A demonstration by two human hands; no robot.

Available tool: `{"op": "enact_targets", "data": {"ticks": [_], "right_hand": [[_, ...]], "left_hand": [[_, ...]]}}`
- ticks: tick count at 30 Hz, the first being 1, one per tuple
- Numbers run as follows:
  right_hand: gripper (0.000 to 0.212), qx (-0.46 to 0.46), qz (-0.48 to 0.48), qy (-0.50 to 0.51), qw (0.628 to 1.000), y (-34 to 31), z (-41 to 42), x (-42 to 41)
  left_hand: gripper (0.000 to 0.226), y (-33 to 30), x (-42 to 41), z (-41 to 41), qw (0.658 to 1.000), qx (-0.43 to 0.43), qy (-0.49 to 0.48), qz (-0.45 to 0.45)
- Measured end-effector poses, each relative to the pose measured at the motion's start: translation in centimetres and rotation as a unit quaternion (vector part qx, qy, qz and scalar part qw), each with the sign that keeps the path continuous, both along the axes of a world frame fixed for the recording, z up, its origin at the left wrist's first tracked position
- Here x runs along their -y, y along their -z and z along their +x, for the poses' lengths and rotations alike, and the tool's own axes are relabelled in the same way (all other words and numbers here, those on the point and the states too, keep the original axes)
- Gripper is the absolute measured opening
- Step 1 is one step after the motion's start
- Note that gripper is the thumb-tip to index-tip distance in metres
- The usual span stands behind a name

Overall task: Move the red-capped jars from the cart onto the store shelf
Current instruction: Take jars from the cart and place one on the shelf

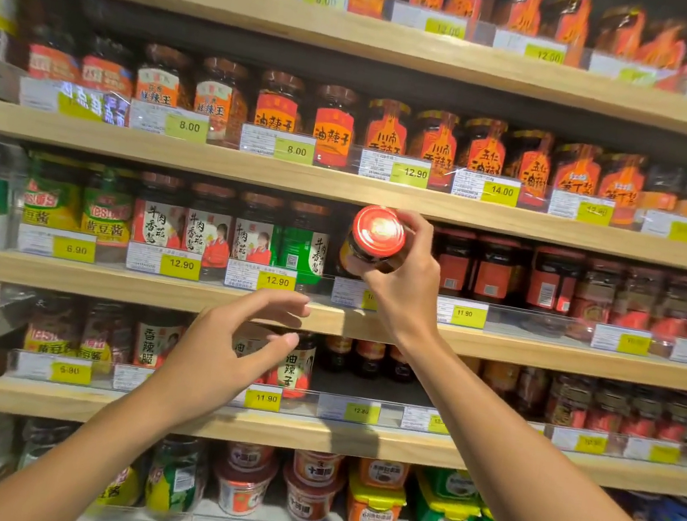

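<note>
My right hand (408,279) grips a red-capped jar (376,238) of dark sauce, tilted so its cap faces me, in a gap on the third wooden shelf (176,293) from the top. To its right stand more red-capped jars (505,271) with red labels. My left hand (231,346) hovers lower and to the left, in front of the shelf's edge, with loosely curved fingers and nothing in it. The cart is out of view.
Wooden shelves run across the whole view, packed with jars of sauce behind clear strips with yellow price tags (276,280). Jars with pictured labels (208,231) stand left of the gap. Tubs (312,487) sit on the bottom shelf.
</note>
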State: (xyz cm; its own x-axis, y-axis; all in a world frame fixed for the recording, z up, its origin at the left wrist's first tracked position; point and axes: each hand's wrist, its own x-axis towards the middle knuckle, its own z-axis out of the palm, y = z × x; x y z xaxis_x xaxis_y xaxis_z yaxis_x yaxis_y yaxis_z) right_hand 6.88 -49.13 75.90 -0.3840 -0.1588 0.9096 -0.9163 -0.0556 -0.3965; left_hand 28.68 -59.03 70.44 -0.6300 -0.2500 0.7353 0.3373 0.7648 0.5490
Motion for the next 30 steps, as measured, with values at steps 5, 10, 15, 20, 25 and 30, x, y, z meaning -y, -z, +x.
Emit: {"op": "enact_targets", "data": {"ticks": [5, 10, 15, 20, 25, 30], "right_hand": [[0.083, 0.023, 0.044, 0.041, 0.998, 0.1, -1.0, 1.5], [0.065, 0.062, 0.083, 0.093, 0.990, -1.2, -1.7, 2.8], [0.050, 0.111, 0.160, 0.148, 0.970, -2.9, -2.4, 4.1], [0.048, 0.124, 0.241, 0.162, 0.949, -4.0, -2.3, 4.8], [0.042, 0.140, 0.286, 0.175, 0.932, -3.5, -2.0, 5.0], [0.034, 0.116, 0.260, 0.150, 0.947, -2.9, -1.4, 4.5]], "left_hand": [[0.035, 0.2, 0.3, -0.1, 0.999, 0.001, 0.031, 0.032], [0.039, 0.5, 0.6, 0.0, 1.000, 0.015, 0.016, 0.010], [0.044, 0.7, 0.8, 0.2, 0.998, 0.039, -0.026, -0.043], [0.047, 1.2, 1.5, 0.5, 0.988, 0.062, -0.085, -0.114], [0.045, 1.8, 2.3, 0.0, 0.974, 0.072, -0.123, -0.175], [0.052, 2.3, 3.6, -2.2, 0.959, 0.074, -0.160, -0.223]]}}
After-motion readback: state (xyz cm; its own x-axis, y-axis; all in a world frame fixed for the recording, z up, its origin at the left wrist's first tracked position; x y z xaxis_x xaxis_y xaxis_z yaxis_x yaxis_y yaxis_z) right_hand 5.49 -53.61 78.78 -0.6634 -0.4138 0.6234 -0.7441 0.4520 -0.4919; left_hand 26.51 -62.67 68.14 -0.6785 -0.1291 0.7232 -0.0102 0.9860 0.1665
